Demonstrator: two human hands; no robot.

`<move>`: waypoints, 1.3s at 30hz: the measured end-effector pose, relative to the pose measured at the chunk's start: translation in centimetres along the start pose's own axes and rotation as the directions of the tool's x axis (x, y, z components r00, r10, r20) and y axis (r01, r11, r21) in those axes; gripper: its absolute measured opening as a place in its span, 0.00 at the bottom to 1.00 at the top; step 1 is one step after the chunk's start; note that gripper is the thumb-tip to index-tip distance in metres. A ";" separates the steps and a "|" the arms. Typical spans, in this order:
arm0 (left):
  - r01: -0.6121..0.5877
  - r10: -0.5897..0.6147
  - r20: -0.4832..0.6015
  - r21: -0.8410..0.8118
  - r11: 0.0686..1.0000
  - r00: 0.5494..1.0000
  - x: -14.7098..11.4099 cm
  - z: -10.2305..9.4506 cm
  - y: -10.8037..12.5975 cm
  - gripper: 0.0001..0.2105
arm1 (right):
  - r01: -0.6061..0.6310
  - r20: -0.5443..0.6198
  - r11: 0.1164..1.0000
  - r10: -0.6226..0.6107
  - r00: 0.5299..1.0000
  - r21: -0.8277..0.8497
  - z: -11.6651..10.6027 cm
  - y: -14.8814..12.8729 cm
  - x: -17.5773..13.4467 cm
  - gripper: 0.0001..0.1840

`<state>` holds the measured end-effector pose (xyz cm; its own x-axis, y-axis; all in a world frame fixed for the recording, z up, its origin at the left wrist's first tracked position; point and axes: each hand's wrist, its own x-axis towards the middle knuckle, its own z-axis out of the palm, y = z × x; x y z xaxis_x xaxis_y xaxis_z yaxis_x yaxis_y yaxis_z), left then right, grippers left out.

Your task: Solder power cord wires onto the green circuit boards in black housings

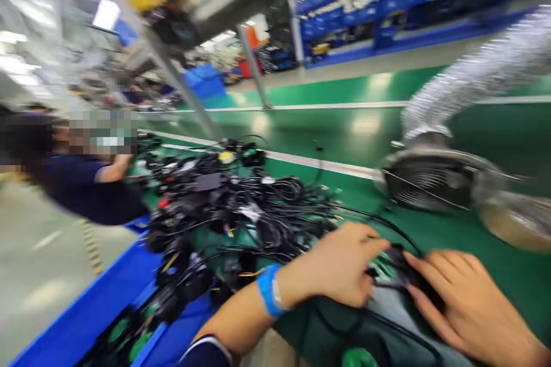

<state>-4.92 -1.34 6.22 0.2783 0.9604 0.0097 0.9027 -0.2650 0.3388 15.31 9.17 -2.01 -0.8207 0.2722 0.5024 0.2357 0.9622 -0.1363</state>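
Observation:
My left hand (344, 264), with a blue band (270, 291) around its wrist, has its fingers closed at the left side of a small black housing (415, 275). Green parts, perhaps wires or a circuit board (381, 268), show between the fingertips, blurred by motion. From the other side, my right hand (469, 298) grips the same housing between thumb and fingers. A black cable (394, 222) arches behind the housing. In front of it, close to my body, lies a round black part with a green middle (359, 357).
A heap of black cables and parts (275, 189) covers the green bench to the left. Blue bins (99, 292) with more parts stand below it. A fume extractor fan (430, 180) with a silver duct (465, 74) is at right. Another person (86, 178) sits at far left.

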 end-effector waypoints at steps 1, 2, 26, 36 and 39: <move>0.000 -0.003 -0.031 -0.084 0.996 1.000 -0.2 -0.3 -0.8 0.26 | -0.017 0.073 0.999 0.019 0.997 -0.030 -0.7 -0.5 -0.2 0.14; -0.001 -0.006 -0.048 -0.156 0.988 0.999 -0.3 -0.5 -1.6 0.25 | -0.055 0.140 0.998 0.061 0.988 -0.044 -1.0 -0.8 0.1 0.13; 0.183 -0.244 0.221 0.265 0.947 0.944 3.0 1.8 -0.7 0.11 | -0.200 0.322 0.977 0.167 0.932 0.071 -0.7 0.6 2.2 0.25; 0.116 -0.121 0.097 0.050 0.992 0.988 2.4 2.1 -1.5 0.13 | -0.199 0.339 0.980 0.189 0.922 -0.006 -0.6 0.0 2.9 0.24; 0.063 -0.067 0.114 0.041 0.997 0.991 2.7 2.4 -1.1 0.17 | -0.177 0.270 0.984 0.166 0.948 0.017 0.2 0.2 2.3 0.26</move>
<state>-4.38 1.39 3.60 0.2524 0.9601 -0.1206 0.9312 -0.2072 0.2998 13.37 9.99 -1.10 -0.8798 0.4198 0.2228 0.3684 0.8986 -0.2383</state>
